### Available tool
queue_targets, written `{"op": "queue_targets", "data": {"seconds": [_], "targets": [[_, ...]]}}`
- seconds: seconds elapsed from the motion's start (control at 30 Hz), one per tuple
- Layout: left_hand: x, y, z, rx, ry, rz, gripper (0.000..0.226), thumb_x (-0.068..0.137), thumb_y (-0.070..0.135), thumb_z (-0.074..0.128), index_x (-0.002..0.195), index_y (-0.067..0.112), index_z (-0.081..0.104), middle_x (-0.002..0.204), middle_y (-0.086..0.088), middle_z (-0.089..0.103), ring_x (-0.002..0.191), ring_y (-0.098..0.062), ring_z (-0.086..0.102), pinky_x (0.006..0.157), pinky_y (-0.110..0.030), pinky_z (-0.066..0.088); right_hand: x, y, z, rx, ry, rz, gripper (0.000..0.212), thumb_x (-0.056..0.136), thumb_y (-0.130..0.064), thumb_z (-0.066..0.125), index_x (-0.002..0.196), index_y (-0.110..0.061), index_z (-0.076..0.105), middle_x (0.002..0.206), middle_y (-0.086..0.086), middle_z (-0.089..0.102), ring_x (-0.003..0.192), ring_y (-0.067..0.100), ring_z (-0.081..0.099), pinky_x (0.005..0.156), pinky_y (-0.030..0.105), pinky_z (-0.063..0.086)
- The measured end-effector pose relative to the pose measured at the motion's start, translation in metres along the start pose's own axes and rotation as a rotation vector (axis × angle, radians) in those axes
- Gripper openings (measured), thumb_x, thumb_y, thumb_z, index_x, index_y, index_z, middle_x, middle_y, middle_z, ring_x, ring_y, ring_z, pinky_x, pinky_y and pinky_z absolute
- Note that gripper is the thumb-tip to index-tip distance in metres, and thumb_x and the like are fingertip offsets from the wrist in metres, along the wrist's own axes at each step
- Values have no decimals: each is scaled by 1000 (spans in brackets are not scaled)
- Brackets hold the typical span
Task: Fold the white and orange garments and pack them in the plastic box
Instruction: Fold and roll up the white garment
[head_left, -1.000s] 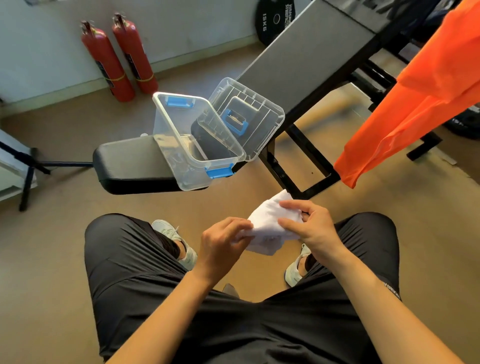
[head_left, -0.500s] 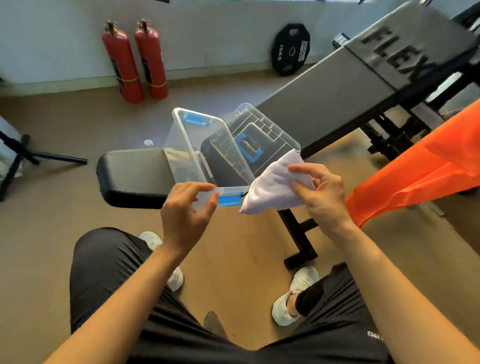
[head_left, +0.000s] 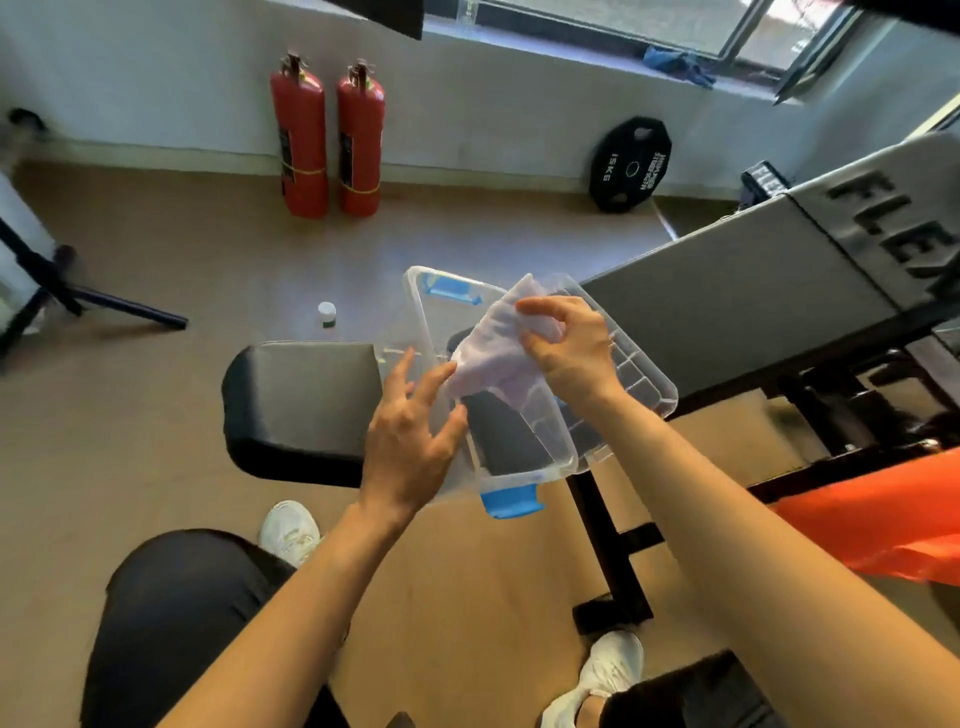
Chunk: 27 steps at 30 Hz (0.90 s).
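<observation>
While the left hand (head_left: 410, 447) is being spread beside the plastic box (head_left: 563, 441), the folded white garment (head_left: 493, 358) is being pinched by the right hand (head_left: 569, 348) directly over its opening.

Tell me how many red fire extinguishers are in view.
2: the left fire extinguisher and the right fire extinguisher stand upright, side by side, against the far wall. None seems hidden.

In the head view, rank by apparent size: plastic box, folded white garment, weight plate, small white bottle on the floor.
Largest to smallest as they look:
1. plastic box
2. folded white garment
3. weight plate, though it sits farther off, so ranks 2 and 3 are unsure
4. small white bottle
</observation>
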<state>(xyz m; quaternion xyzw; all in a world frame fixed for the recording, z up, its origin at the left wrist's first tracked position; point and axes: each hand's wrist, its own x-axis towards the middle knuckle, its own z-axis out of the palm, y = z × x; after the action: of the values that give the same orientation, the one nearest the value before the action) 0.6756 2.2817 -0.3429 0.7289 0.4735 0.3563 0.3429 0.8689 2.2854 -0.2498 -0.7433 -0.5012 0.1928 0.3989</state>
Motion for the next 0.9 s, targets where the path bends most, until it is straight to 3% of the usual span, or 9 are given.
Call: {"op": "queue_targets", "data": {"seconds": [0.13,0.23,0.33,0.4,0.47,0.53,0.6,0.8,0.9], "targets": [[-7,-10,-9,-153,61,-19,51,93,42,53,143,35,52,155,-6,47,135,-25,52,107,-48,49,22,0,52,-147,-101,43,29,90,-3,66,116,-14,74,123,13,58,112,27,62,102,30,50],[-12,-23,-16,-281,96,-55,51,92,43,51,143,45,47,154,1,47,139,-18,49,104,-53,51,31,-7,77,-180,-147,48,34,89,0,60,114,-16,75,122,12,60,112,27,63,103,30,49],[-19,-30,-21,-404,143,-75,51,92,38,51,143,41,49,152,4,49,141,-13,47,106,-54,49,35,-12,86,210,-100,114,32,85,-2,61,108,-19,75,115,14,68,102,26,69,94,34,57],[-22,-31,-23,-432,163,-82,50,92,35,51,142,38,52,151,3,50,141,-13,46,107,-53,49,35,-6,94,399,-54,169,35,85,5,60,104,-21,74,104,11,72,89,20,69,82,29,58],[-24,-30,-25,-463,168,-75,49,92,33,51,140,40,53,151,2,50,141,-12,46,107,-49,50,37,6,108,198,-74,170,40,84,10,58,110,-16,72,109,11,70,91,20,65,80,23,54],[-25,-29,-27,-498,165,-71,48,91,32,51,138,43,54,151,2,50,141,-10,46,107,-37,51,38,14,119,-205,-209,145,46,83,8,58,123,-12,69,130,14,60,112,28,61,96,27,47],[-25,-28,-29,-508,168,-72,47,91,33,50,136,44,54,150,3,51,141,-8,46,105,-26,51,38,14,123,-450,-277,109,41,86,3,56,124,-11,65,136,15,53,121,35,55,102,34,44],[-27,-30,-29,-522,161,-81,47,91,32,51,137,42,53,149,3,51,141,-8,46,103,-25,51,11,3,118,-655,-149,-315,40,87,-17,64,127,-21,64,140,16,50,122,41,47,94,48,51],[-26,-29,-29,-533,166,-85,46,91,34,51,137,41,52,149,3,51,140,-6,46,104,-25,51,6,3,118,-675,-419,-351,41,90,-32,68,131,-31,64,141,10,49,128,36,44,98,52,51]]}}
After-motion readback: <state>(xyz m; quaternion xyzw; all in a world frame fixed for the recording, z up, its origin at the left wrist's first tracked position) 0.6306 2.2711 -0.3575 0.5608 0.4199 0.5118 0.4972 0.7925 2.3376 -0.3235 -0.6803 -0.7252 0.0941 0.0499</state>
